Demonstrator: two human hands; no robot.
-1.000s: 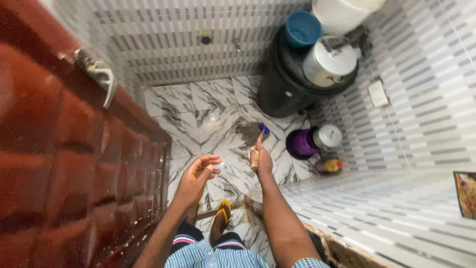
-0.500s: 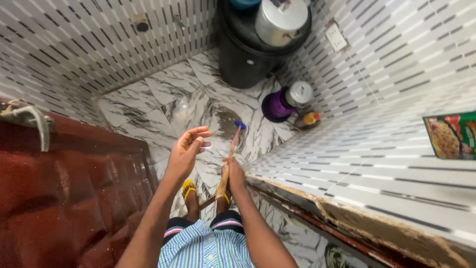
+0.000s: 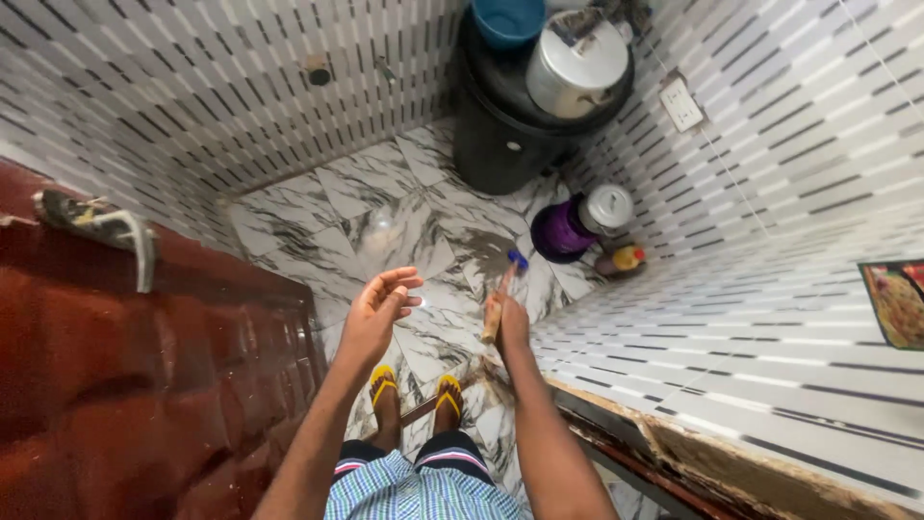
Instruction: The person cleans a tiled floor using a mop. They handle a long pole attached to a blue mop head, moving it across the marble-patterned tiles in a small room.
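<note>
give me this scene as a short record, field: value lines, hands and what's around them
right hand: grips a long wooden-handled tool with a blue end, pointed at the floor
left hand: open, palm up, empty
floor: marble-pattern tiles, wet patch by the tool's end
feet: yellow flip-flops
left side: red door with metal handle
far corner: black barrel, metal pot and blue bowl on top
by right wall: purple container

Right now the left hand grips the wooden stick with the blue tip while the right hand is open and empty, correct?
Not quite: the head view shows the hands swapped. The right hand grips the wooden stick with the blue tip; the left hand is open and empty.
</note>
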